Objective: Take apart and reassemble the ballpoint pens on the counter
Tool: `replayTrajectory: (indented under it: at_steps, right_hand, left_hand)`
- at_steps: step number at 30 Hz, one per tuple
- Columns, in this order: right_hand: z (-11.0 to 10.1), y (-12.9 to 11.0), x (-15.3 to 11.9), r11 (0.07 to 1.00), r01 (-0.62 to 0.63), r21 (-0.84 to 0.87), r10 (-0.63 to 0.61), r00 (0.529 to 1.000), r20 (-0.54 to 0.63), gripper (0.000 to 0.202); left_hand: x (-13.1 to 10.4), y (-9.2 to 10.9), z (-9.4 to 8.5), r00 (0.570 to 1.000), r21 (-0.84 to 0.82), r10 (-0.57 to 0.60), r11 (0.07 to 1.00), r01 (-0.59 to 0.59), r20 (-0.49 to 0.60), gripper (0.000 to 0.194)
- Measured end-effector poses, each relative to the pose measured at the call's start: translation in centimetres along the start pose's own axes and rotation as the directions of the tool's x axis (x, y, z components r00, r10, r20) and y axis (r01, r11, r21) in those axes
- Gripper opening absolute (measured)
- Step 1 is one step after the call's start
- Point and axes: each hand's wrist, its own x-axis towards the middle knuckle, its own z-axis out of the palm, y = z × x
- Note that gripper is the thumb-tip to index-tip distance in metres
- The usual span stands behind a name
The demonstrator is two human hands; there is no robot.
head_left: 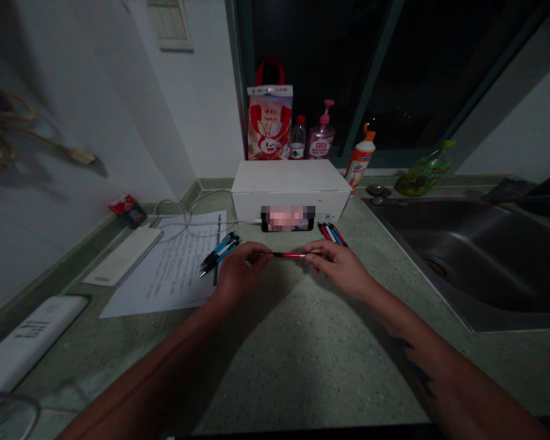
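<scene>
A red and black pen [289, 255] is held level between my two hands, above the speckled green counter [275, 366]. My left hand [244, 264] pinches its dark end. At the other end, the fingers of my right hand [332, 263] are closed on the pen. Several blue and black pens [220, 252] lie on a printed sheet [178, 263] just left of my left hand. Beyond my right hand lies a second group of pens [332, 233], red, blue and black, partly hidden by that hand.
A phone [288, 219] leans against a white box [291, 177], with a cable at its left. A steel sink [476, 256] is set in at the right. Bottles, including an orange-capped one [361, 160], stand behind. A power strip [30, 339] and white slab [123, 255] lie left.
</scene>
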Motion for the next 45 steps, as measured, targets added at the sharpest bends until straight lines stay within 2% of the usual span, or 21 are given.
replayTrajectory:
  at_steps: [2,4,5,8,10,14,18,28,31,33,35,37,39,41,43,45]
  right_hand:
    - [-0.4,-0.1,0.4,0.99,-0.013,0.138,0.03,0.993,-0.118,0.03]
    - [-0.5,-0.2,0.6,0.971,0.005,0.238,0.045,0.978,-0.204,0.035]
    - [-0.3,-0.2,0.6,0.961,0.016,0.277,0.05,0.972,-0.23,0.038]
    - [0.7,-0.2,0.5,0.936,0.014,0.352,0.075,0.968,-0.239,0.046]
    - [1.4,-0.1,0.3,0.93,0.001,0.368,0.089,0.97,-0.225,0.044]
    - [2.0,0.1,0.1,0.929,0.0,0.369,0.087,0.972,-0.22,0.043]
    - [1.8,0.1,0.1,0.927,0.001,0.375,0.083,0.975,-0.208,0.045]
    - [1.6,0.0,0.1,0.92,0.0,0.391,0.085,0.976,-0.202,0.043]
    - [1.6,-0.1,0.1,0.914,0.0,0.405,0.085,0.977,-0.194,0.05]
    - [2.0,-0.1,0.0,0.91,-0.022,0.415,0.093,0.984,-0.151,0.057]
    - [2.6,0.1,-0.2,0.911,-0.068,0.407,0.096,0.994,-0.049,0.054]
    - [3.2,0.5,-0.3,0.922,-0.104,0.372,0.089,0.994,0.057,0.044]
    - [3.4,1.0,-0.2,0.946,-0.093,0.31,0.073,0.995,0.075,0.038]
    - [2.7,1.4,0.1,0.981,-0.05,0.188,0.053,0.999,-0.013,0.034]
    - [1.3,1.7,0.5,0.998,-0.033,-0.05,0.023,0.982,-0.185,0.027]
    - [-0.8,1.7,0.8,0.925,-0.119,-0.361,-0.011,0.942,-0.337,0.026]
  left_hand:
    - [-0.1,0.2,0.2,0.998,-0.03,-0.026,0.999,0.027,0.062,0.007]
    - [-0.6,0.3,0.6,0.978,-0.073,-0.029,0.996,0.045,0.207,0.006]
    - [-0.9,0.3,0.9,0.954,-0.098,-0.024,0.994,0.055,0.299,0.006]
    - [-2.0,0.4,1.9,0.879,-0.163,-0.013,0.981,0.103,0.477,0.011]
    - [-2.4,0.5,2.4,0.854,-0.181,-0.013,0.976,0.125,0.52,0.013]
    - [-2.6,0.8,2.4,0.849,-0.171,-0.023,0.976,0.133,0.528,0.008]
    - [-2.4,0.9,2.3,0.857,-0.173,-0.014,0.978,0.12,0.515,0.007]
    - [-2.5,0.8,2.4,0.845,-0.181,-0.03,0.972,0.149,0.534,0.008]
    - [-2.5,0.9,2.3,0.854,-0.183,-0.03,0.972,0.146,0.519,0.008]
    - [-2.4,0.9,2.3,0.87,-0.18,-0.029,0.974,0.135,0.492,0.008]
    - [-2.2,0.7,2.3,0.887,-0.173,-0.022,0.978,0.114,0.461,0.006]
    - [-2.1,0.5,2.3,0.894,-0.168,-0.008,0.981,0.093,0.448,0.005]
    - [-2.0,0.4,2.2,0.889,-0.165,0.007,0.983,0.078,0.458,0.003]
    - [-1.9,0.4,2.1,0.886,-0.146,0.009,0.987,0.067,0.464,0.006]
    - [-1.8,0.5,2.0,0.893,-0.106,0.002,0.993,0.051,0.449,0.012]
    - [-1.7,0.5,1.9,0.904,-0.066,-0.009,0.997,0.041,0.427,0.014]
